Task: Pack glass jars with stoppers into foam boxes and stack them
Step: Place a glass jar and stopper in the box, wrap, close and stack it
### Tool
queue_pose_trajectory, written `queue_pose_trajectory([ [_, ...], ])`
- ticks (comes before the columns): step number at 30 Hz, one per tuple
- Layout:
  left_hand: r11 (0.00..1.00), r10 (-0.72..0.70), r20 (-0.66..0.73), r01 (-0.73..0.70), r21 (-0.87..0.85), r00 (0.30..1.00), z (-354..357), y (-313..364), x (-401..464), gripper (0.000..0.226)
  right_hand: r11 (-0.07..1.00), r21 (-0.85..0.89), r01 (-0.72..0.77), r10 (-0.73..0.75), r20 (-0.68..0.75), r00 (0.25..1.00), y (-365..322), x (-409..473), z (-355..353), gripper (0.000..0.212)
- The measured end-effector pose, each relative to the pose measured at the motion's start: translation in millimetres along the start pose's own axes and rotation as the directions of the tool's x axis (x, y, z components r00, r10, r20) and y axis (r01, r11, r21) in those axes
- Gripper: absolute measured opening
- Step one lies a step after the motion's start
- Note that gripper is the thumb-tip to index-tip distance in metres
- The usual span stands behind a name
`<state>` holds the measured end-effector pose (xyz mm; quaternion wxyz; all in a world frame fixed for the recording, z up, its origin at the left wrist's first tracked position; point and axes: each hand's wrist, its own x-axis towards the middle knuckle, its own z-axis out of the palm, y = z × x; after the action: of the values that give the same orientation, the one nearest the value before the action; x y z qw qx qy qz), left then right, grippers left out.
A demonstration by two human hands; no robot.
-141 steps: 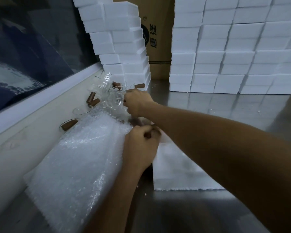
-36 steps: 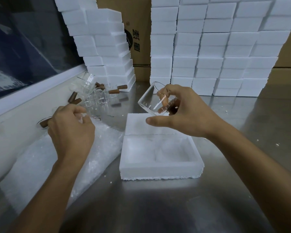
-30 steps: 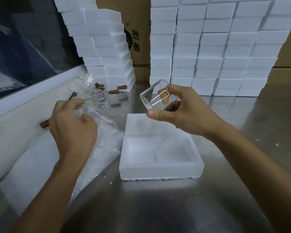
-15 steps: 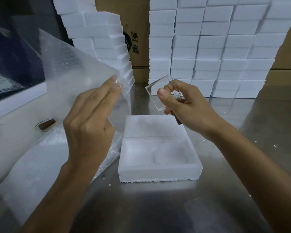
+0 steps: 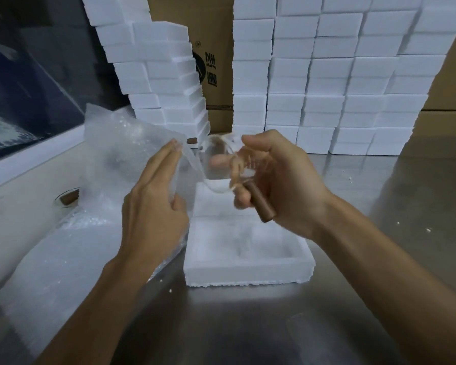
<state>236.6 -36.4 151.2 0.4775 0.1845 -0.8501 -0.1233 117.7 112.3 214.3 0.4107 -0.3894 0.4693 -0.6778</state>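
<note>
Since half a second ago, your left hand [image 5: 153,204] has brought its pinched bubble-wrap sheet [image 5: 127,154] against the glass jar [image 5: 217,167]; your right hand [image 5: 279,185] grips the jar and brown stopper [image 5: 259,205] above the open foam box [image 5: 248,248].

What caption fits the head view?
Left hand lifts bubble wrap toward glass jar in right hand, above open foam box.

Steel table [image 5: 353,299] bearing foam box [image 5: 248,270]

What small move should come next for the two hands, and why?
Probably bring the bubble wrap sheet in the left hand against the glass jar held by the right hand: the jar is bare and the open foam box waits below.
</note>
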Motion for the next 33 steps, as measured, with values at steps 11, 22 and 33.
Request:
queue_pose_trajectory([
  [11, 0.978, 0.013, 0.200, 0.029, -0.207, 0.980, -2.1, 11.9, 0.4, 0.091, 0.945, 0.207, -0.254, 0.246, 0.066, 0.967, 27.6, 6.6, 0.7, 0.036],
  [22, 0.975, 0.129, 0.308, -0.064, -0.212, 0.943, -1.1, 20.1, -3.3, 0.108, 0.974, -0.194, -0.120, 0.099, -0.115, 0.988, 36.7, 11.4, -1.0, 0.031],
  [33, 0.985, 0.074, 0.205, -0.039, -0.169, 0.976, -10.0, 12.7, 3.1, 0.083, 0.963, 0.222, -0.155, 0.119, 0.166, 0.979, 23.9, 7.2, -17.4, 0.058],
])
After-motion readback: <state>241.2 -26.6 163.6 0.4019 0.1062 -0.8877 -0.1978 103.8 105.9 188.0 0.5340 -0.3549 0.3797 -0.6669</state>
